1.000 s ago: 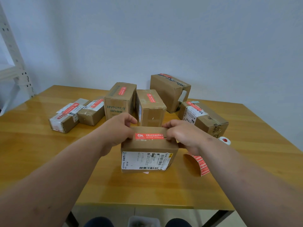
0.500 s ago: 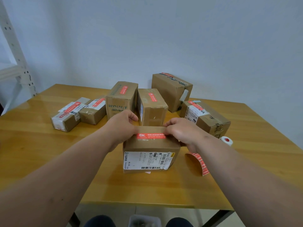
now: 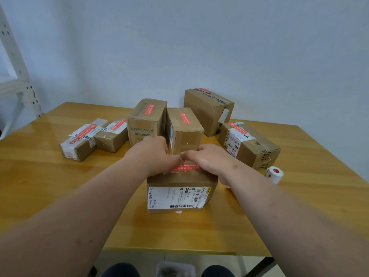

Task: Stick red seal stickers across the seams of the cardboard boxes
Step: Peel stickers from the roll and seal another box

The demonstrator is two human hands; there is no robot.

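Observation:
The near cardboard box (image 3: 179, 194) stands on the wooden table (image 3: 60, 186), its white shipping label facing me. A red seal sticker (image 3: 184, 167) lies across the seam on its top. My left hand (image 3: 153, 154) and my right hand (image 3: 207, 158) rest knuckles-up on that top. Their curled fingers meet over the middle of the sticker and press on it, hiding both of its ends. Neither hand holds anything.
Several other boxes with red stickers stand behind in an arc: two small ones (image 3: 79, 140) at left, a HYNAUT box (image 3: 146, 124), a middle box (image 3: 184, 128), a far box (image 3: 207, 110), a right box (image 3: 247, 144). A sticker roll (image 3: 274, 174) lies at right. A metal shelf (image 3: 18, 76) stands far left.
Both hands have slid inward along the sticker from its two ends and now meet at its middle. The box has not moved.

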